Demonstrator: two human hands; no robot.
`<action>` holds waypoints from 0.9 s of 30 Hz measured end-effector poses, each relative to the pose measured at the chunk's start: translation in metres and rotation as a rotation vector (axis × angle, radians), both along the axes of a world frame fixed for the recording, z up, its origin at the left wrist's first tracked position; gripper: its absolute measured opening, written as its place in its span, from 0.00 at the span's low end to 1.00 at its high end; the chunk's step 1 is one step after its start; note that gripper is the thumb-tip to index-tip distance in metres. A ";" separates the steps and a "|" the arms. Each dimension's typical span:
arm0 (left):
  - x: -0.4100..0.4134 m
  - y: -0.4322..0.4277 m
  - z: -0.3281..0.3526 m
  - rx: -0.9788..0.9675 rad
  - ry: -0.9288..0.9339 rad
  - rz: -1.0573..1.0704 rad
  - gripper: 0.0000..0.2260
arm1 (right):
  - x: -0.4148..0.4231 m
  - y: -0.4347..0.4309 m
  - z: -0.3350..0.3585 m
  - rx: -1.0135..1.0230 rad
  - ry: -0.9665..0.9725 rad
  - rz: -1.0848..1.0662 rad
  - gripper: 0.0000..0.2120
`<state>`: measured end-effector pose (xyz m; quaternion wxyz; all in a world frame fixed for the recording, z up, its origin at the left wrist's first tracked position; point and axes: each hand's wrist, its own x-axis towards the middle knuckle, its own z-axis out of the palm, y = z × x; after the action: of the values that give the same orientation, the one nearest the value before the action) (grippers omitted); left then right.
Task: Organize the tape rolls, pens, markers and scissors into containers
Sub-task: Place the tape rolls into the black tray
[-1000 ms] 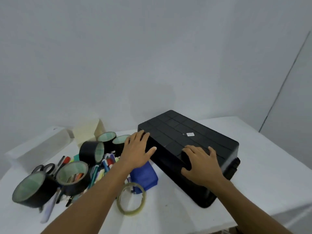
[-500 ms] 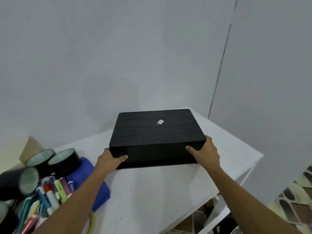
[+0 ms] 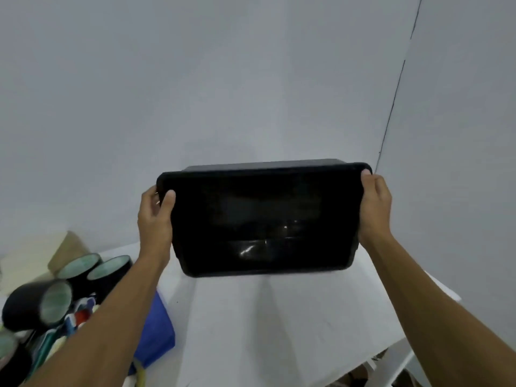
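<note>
I hold a black plastic bin [image 3: 262, 219] up off the white table [image 3: 279, 317], tipped so its open mouth faces me. My left hand [image 3: 155, 216] grips its left rim with the thumb inside. My right hand [image 3: 374, 208] grips the right rim. Several black tape rolls [image 3: 42, 303] lie at the lower left. Blurred markers and pens [image 3: 75, 319] lie beneath them. No scissors show in this view.
A blue pouch [image 3: 156, 331] lies under my left forearm. A beige box [image 3: 64, 250] stands at the far left by the grey wall. The table's right edge [image 3: 435, 289] drops off, with white shelf rails [image 3: 396, 358] below.
The bin lay upside down on the table with both hands at its sides. It is now lifted and turned so its opening faces me.
</note>
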<state>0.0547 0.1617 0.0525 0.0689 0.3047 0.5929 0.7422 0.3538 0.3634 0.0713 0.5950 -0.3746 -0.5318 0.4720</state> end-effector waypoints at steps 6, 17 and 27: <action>0.012 0.014 -0.003 -0.049 0.044 0.040 0.17 | 0.008 0.037 -0.018 -0.060 -0.130 0.117 0.14; 0.030 -0.006 -0.070 -0.456 0.086 0.201 0.28 | 0.006 0.036 -0.083 -0.004 -0.397 0.114 0.24; 0.015 -0.011 -0.084 -0.667 0.416 0.426 0.16 | -0.020 0.055 -0.070 0.133 -0.726 0.189 0.22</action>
<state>0.0698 0.1509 -0.0313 -0.1117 0.2799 0.8505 0.4311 0.3341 0.4185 0.0011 0.3445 -0.4274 -0.7697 0.3261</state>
